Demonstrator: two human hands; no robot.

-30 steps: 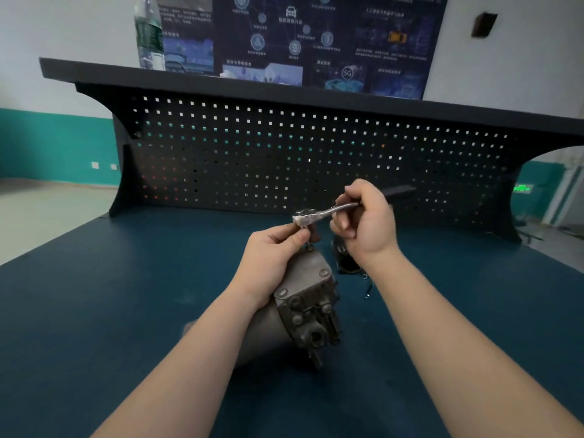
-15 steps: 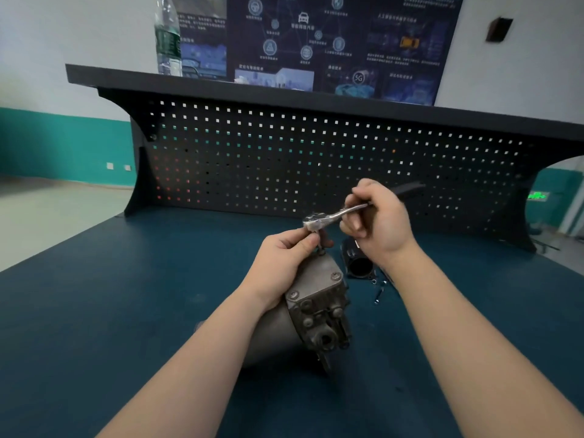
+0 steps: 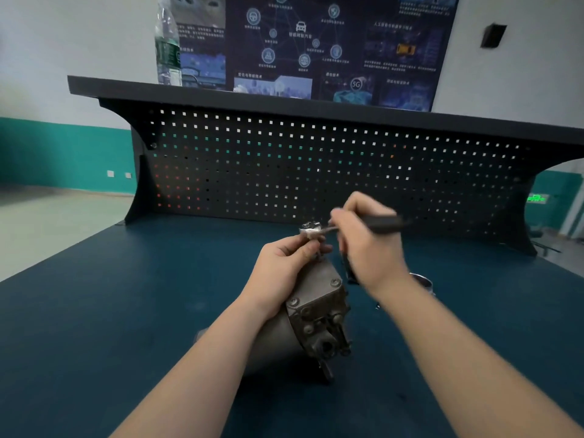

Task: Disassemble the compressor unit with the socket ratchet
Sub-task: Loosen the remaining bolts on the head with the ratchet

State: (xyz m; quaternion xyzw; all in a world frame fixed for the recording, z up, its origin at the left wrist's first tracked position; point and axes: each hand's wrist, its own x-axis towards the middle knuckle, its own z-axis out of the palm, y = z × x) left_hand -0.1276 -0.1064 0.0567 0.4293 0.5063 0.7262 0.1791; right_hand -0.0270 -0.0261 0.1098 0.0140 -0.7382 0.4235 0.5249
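Grey cast-metal compressor unit (image 3: 303, 320) lies on its side on the dark blue worktop (image 3: 94, 327), bolted end cover facing the camera. Left hand (image 3: 281, 273) rests on the housing top, fingers curled round the socket just under the chrome socket ratchet (image 3: 316, 230) head. Right hand (image 3: 366, 245) grips the black handle (blurred, so exact finger placement unclear). Judgement: keep the socket square on the upper bolt, press down with the left, swing short even strokes; a tilt risks rounding the head.
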